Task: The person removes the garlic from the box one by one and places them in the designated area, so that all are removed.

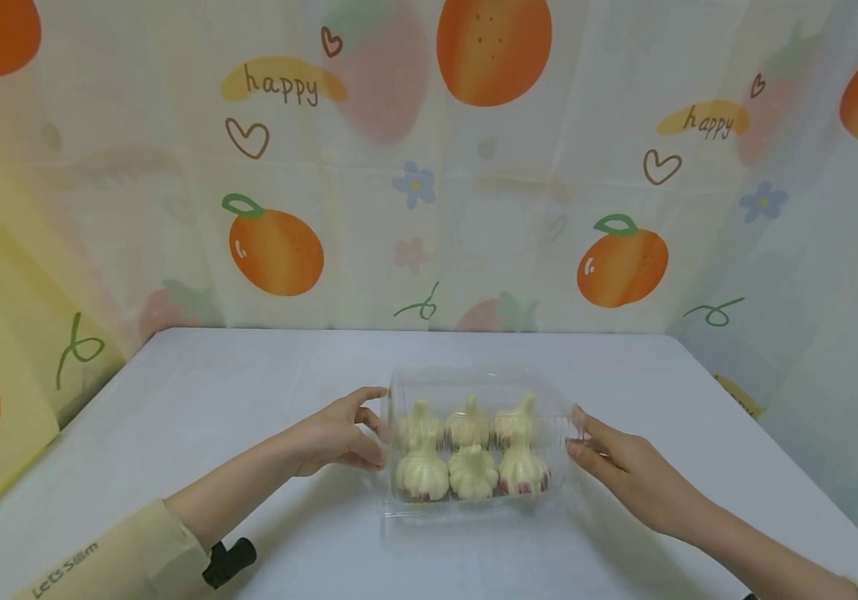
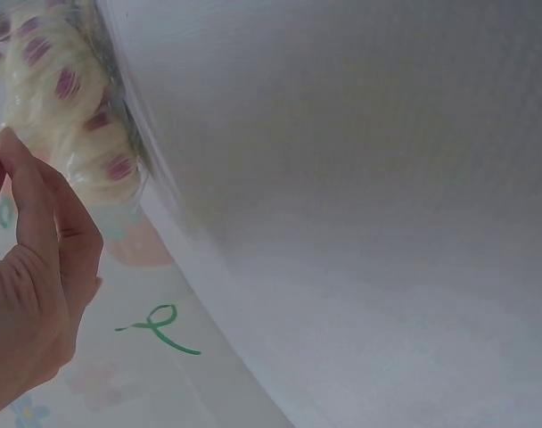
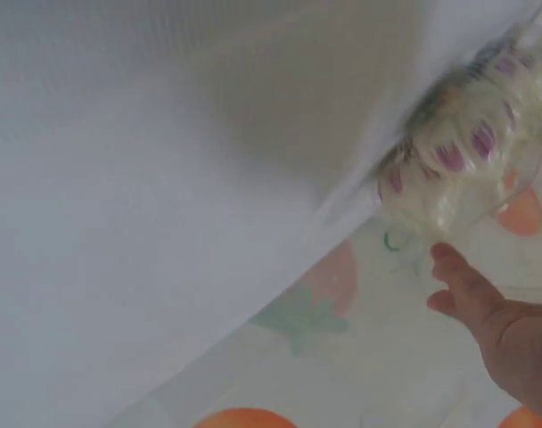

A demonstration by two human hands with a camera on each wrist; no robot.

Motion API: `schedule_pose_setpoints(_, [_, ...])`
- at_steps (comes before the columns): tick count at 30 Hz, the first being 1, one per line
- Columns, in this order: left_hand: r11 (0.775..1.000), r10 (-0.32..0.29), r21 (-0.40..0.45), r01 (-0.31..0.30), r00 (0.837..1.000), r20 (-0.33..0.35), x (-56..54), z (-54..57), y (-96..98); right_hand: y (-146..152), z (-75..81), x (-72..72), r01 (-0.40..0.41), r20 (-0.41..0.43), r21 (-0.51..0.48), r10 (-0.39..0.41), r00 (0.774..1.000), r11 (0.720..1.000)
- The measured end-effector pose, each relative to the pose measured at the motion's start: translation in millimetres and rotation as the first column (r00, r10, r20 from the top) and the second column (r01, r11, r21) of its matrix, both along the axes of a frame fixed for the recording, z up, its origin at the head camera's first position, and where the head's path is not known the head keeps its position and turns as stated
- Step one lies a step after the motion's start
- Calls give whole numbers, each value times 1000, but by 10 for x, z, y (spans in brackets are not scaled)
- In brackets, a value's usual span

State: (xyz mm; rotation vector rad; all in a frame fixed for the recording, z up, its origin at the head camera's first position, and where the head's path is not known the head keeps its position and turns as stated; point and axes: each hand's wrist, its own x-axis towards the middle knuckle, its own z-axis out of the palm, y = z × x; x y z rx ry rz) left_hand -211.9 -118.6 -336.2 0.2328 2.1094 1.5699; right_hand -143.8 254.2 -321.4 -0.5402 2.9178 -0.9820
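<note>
A clear plastic clamshell box [image 1: 474, 510] with its lid down holds several pale garlic bulbs [image 1: 472, 473] with purple-streaked bases, in two rows. In the head view it is over the middle of the white table. My left hand [image 1: 342, 437] grips the box's left side, fingers bent and fingertips at its edge; the left wrist view shows its thumb and forefinger meeting at the plastic. On the right side, my right hand [image 1: 624, 467] holds the box's edge between thumb and fingers. The bulbs [image 3: 472, 143] also show through the plastic in the right wrist view.
The white tabletop [image 1: 249, 367] spreads around the box. Behind it hangs a curtain [image 1: 369, 242] printed with oranges, strawberries and hearts, also along both sides. A black strap piece [image 1: 230, 562] sits at the left sleeve's cuff.
</note>
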Motion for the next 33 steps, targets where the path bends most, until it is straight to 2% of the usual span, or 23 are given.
schedule_pose_setpoints(11, [1000, 1, 8, -1, 1000, 0, 33, 38, 3, -49, 169, -236, 94, -158, -87, -107, 982, 992])
schedule_pose_setpoints(20, [1000, 13, -2, -13, 1000, -2, 43, 44, 9, -138, 147, -651, 158, -306, -159, -201, 931, 974])
schedule_pose_setpoints(28, [1000, 6, 0, -6, 1000, -4, 31, 21, 2, -187, 95, -949, 184, -336, -216, -249, 908, 959])
schedule_pose_setpoints(31, [1000, 3, -1, -3, 1000, -4, 28, 26, 0, -211, 57, -1045, 187, -317, -238, -258, 913, 953])
schedule_pose_setpoints(33, [1000, 2, -3, -2, 1000, -4, 26, 31, -1, -234, 23, -1114, 186, -281, -269, -262, 923, 945])
